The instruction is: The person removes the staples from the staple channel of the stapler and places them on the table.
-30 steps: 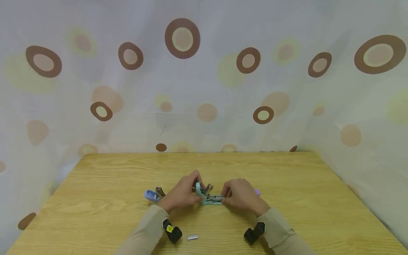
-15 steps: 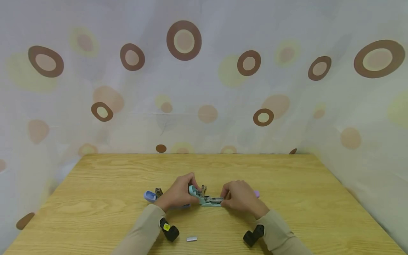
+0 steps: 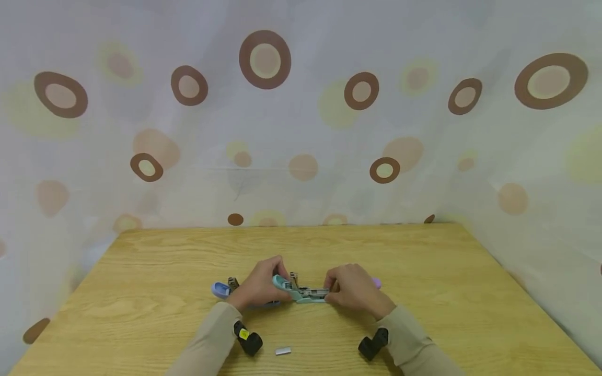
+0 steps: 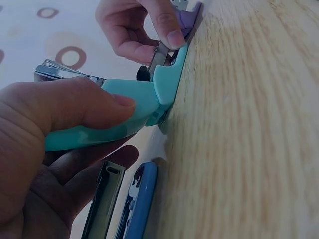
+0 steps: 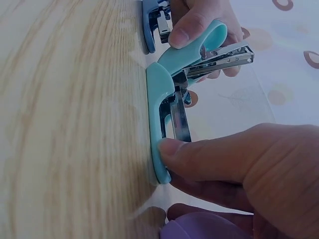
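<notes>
At the lower centre of the frame, a teal stapler (image 3: 310,300) lies opened out on the worktop (image 3: 117,313). The left hand (image 3: 258,284) grips its folded-back cover (image 5: 184,56) between thumb and fingers; the right hand (image 3: 355,291) has its fingers pinching the far end of the base, by the metal channel (image 5: 179,117). The step in hand looks like spreading the stapler open. The next move probably calls for a steady base and one hand freed for the small silver strip (image 3: 283,351) at bottom centre, perhaps staples.
</notes>
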Demonstrator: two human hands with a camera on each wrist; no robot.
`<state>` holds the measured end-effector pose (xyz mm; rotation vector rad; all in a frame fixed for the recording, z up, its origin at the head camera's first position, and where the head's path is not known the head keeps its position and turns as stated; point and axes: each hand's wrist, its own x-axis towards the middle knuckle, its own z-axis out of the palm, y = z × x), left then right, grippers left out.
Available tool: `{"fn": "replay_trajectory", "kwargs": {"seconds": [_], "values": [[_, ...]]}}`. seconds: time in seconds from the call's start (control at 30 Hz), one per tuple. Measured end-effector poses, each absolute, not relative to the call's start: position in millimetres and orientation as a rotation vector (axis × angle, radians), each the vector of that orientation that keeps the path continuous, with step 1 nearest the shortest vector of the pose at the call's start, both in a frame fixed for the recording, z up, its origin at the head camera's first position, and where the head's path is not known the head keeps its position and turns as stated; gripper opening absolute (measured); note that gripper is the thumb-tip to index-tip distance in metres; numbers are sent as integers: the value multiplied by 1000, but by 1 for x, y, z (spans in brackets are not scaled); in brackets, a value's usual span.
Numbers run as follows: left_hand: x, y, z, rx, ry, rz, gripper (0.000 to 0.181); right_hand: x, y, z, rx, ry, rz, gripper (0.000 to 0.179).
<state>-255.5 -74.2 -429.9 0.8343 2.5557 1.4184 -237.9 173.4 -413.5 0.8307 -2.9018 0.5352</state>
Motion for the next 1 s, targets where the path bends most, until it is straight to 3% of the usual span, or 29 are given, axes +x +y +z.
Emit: {"fn": "replay_trajectory", "kwargs": {"seconds": [0.27, 0.63, 1.0], "values": [[-254, -77, -429, 861, 2545, 1430, 38, -235, 168, -414, 896, -2877, 473, 16], [-255, -73, -425, 900, 2576, 1382, 38, -239, 168, -419, 1253, -2707, 559, 30], [-257, -74, -426, 948, 2586, 1353, 38, -240, 167, -421, 1294, -2699, 632, 31]]}}
